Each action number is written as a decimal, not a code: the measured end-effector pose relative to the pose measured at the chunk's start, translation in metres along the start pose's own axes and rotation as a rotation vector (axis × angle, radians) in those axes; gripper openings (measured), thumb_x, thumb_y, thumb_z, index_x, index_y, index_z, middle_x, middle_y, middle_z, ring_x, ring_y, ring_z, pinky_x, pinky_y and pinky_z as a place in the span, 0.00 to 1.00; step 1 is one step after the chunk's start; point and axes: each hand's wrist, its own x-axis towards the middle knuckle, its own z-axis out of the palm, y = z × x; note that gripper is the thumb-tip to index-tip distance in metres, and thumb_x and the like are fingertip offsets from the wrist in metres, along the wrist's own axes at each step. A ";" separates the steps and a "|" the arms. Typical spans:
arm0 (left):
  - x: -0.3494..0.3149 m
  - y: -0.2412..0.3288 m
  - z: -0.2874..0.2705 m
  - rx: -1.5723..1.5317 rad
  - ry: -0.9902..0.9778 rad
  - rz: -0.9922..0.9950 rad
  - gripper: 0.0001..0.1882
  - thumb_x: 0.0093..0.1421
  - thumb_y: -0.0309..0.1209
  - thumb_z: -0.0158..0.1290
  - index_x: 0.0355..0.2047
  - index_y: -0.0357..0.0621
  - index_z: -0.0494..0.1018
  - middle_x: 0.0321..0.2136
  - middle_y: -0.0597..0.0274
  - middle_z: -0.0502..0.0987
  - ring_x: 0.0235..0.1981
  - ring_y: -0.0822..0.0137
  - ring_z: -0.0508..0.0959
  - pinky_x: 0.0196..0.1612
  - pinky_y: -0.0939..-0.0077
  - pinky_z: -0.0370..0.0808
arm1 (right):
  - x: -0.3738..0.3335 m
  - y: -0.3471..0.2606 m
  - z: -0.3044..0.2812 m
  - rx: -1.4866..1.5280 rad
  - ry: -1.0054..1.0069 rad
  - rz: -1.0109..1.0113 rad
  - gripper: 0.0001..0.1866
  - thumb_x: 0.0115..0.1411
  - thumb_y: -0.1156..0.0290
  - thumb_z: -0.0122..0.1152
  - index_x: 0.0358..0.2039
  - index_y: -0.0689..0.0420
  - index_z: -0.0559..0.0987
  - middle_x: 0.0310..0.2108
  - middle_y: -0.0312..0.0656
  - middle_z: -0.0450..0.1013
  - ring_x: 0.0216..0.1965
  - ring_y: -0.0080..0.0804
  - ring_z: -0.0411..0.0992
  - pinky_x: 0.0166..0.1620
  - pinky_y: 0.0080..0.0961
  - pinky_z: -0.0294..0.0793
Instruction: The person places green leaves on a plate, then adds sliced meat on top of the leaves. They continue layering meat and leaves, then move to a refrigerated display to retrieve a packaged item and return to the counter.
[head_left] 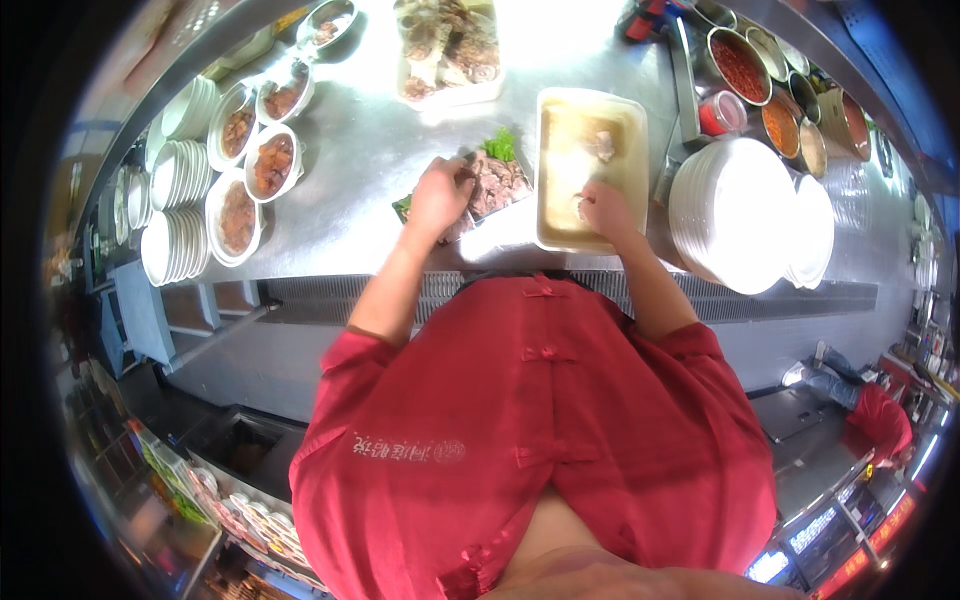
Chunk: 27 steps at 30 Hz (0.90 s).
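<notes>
A dark rectangular plate lies in front of me, with a heap of sliced meat and green leaves at its far side. My left hand rests over the plate's left part, fingers curled against the meat; what they hold is hidden. To the right stands a pale rectangular tub with a shallow yellowish layer inside. Over its near half my right hand has its fingertips pinched together, on something small I cannot make out. A small pale piece lies farther up in the tub.
Several bowls of cooked food and stacked white dishes line the left. Large white plates stand right, below pots of red seasoning. A tub of meat pieces sits at the back. Another person is far right.
</notes>
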 end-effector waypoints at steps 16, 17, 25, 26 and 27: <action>-0.082 0.021 0.011 -0.486 0.139 -0.075 0.13 0.62 0.30 0.59 0.46 0.39 0.81 0.31 0.50 0.83 0.26 0.68 0.81 0.33 0.73 0.78 | -0.001 -0.141 0.022 0.548 -0.340 -0.285 0.04 0.61 0.76 0.64 0.35 0.59 0.76 0.26 0.40 0.75 0.29 0.24 0.73 0.34 0.26 0.74; -0.089 0.016 0.014 -0.455 0.150 -0.039 0.12 0.63 0.29 0.59 0.45 0.39 0.81 0.31 0.50 0.83 0.26 0.67 0.81 0.33 0.72 0.78 | -0.007 -0.143 0.028 0.555 -0.327 -0.375 0.05 0.61 0.75 0.64 0.35 0.60 0.76 0.27 0.41 0.76 0.29 0.27 0.74 0.34 0.27 0.74; -0.107 -0.002 0.020 -0.367 0.164 0.115 0.08 0.62 0.27 0.57 0.39 0.37 0.81 0.31 0.48 0.82 0.28 0.49 0.82 0.33 0.63 0.79 | -0.021 -0.159 0.038 0.223 -0.311 -0.437 0.06 0.59 0.72 0.63 0.36 0.58 0.80 0.27 0.50 0.77 0.28 0.42 0.78 0.33 0.34 0.75; -0.105 -0.002 0.020 -0.370 0.175 0.129 0.08 0.62 0.27 0.57 0.39 0.37 0.81 0.30 0.48 0.82 0.28 0.48 0.82 0.34 0.62 0.79 | -0.019 -0.161 0.038 0.202 -0.322 -0.383 0.06 0.57 0.72 0.63 0.35 0.58 0.80 0.27 0.51 0.77 0.29 0.45 0.79 0.33 0.36 0.75; -0.102 -0.001 0.019 -0.382 0.184 0.134 0.08 0.61 0.27 0.57 0.38 0.37 0.81 0.30 0.48 0.82 0.28 0.49 0.82 0.34 0.63 0.79 | -0.018 -0.161 0.037 0.238 -0.298 -0.374 0.06 0.57 0.72 0.63 0.34 0.58 0.80 0.27 0.51 0.77 0.29 0.46 0.79 0.33 0.36 0.75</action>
